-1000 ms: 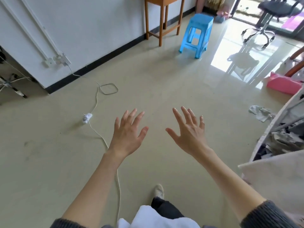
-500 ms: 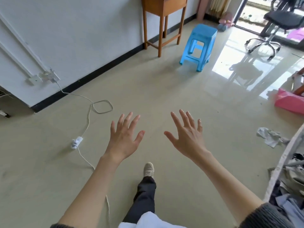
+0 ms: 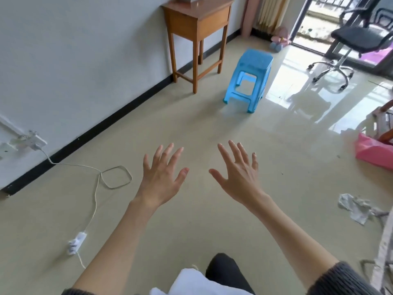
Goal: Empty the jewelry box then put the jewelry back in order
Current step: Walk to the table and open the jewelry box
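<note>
My left hand [image 3: 161, 177] and my right hand [image 3: 238, 175] are stretched out in front of me over the beige floor, backs up, fingers spread wide, holding nothing. They hang side by side, a short gap between the thumbs. No jewelry box or jewelry shows anywhere in the view. A wooden side table [image 3: 197, 24] stands against the white wall far ahead, with a grey object on its top cut off by the frame edge.
A blue plastic stool [image 3: 249, 79] stands beside the table. A white cable with a plug [image 3: 76, 243] trails over the floor at left. An office chair [image 3: 348, 43], a pink bag [image 3: 374, 152] and crumpled paper [image 3: 355, 207] lie to the right.
The view has shifted forward and up: the wooden table and blue stool come closer, the cable slides left. Both hands stay spread and empty; my leg has stepped forward.
</note>
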